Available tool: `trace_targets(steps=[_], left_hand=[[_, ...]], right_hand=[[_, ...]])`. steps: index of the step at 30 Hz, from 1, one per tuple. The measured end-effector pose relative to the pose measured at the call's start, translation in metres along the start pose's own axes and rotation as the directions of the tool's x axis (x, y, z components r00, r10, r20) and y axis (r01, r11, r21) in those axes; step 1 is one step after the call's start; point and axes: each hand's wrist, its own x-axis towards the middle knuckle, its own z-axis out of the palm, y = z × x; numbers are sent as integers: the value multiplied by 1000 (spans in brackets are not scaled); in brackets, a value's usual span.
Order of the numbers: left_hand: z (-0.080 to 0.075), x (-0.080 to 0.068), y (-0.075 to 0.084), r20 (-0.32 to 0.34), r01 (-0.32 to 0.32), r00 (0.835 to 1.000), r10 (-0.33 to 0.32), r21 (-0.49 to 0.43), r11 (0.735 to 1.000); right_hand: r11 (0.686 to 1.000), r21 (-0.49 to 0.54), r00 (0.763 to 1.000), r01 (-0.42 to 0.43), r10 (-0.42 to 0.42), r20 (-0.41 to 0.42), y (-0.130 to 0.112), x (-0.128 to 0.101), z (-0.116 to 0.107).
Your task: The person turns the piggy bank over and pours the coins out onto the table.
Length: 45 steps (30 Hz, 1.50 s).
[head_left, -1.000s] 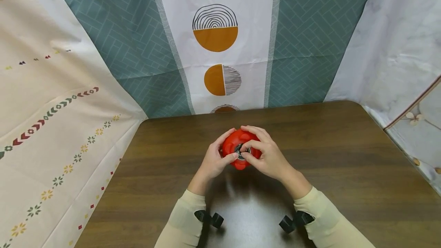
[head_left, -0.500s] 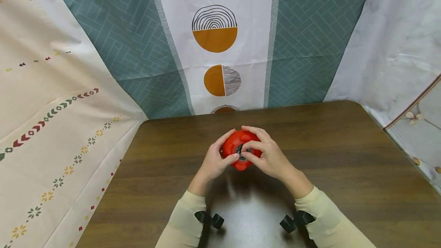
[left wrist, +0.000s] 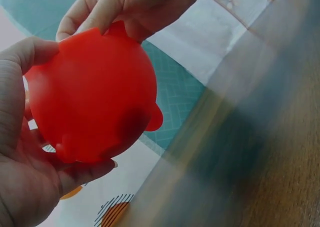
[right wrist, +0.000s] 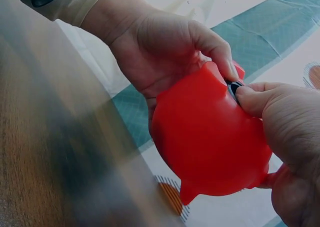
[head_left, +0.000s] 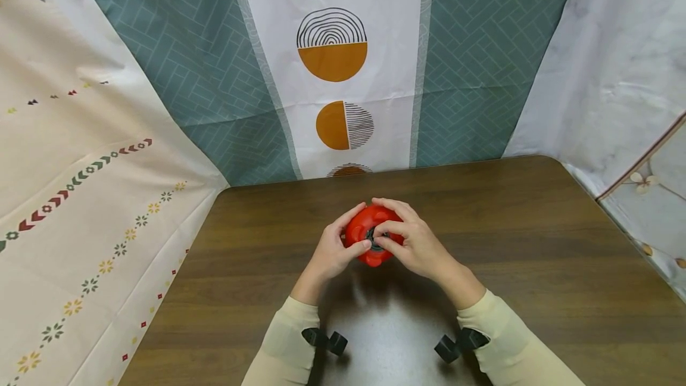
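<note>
A red piggy bank (head_left: 366, 226), rounded with stubby knobs, is held above the table between both hands. Its underside, with a dark round plug (head_left: 371, 236), faces up in the head view. My left hand (head_left: 331, 249) grips the bank's left side, fingers spread around it and thumb beside the plug. My right hand (head_left: 420, 246) pinches at the plug with thumb and index finger, while other fingers rest on the bank's far right side. In the right wrist view the plug (right wrist: 233, 88) shows as a black piece between the two thumbs. The right fingertips partly hide it.
The brown wooden table (head_left: 257, 279) lies below the hands. Behind it hangs a teal and white patterned cloth (head_left: 466, 76). Pale cloths (head_left: 91, 195) border the left and right sides. Black wrist cameras (head_left: 337, 343) sit on both sleeves.
Both hands keep their hold on the piggy bank with barely any movement. The silvery look around the plug has turned darker.
</note>
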Motion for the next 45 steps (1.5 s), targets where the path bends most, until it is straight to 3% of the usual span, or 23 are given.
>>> trace_targets(steps=[11, 18, 25, 37, 45], left_hand=[[-2, -2, -9, -32, -55, 998, 56, 38, 998], [-3, -2, -7, -54, -49, 997, 50, 19, 999], [0, -5, 31, -72, -28, 997, 28, 7, 1000], [1, -5, 35, -121, -97, 988, 97, 5, 995], [4, -4, 37, -112, -93, 989, 95, 16, 996]], right_hand=[[995, -42, 996, 94, -94, 6, 3, 2, 5], [994, -66, 995, 82, -85, -46, 3, 2, 6], [996, -68, 990, 49, -58, -130, -1, 2, 6], [997, -37, 967, 63, -70, -244, -4, 2, 9], [998, -51, 971, 42, -53, -233, -5, 1, 8]])
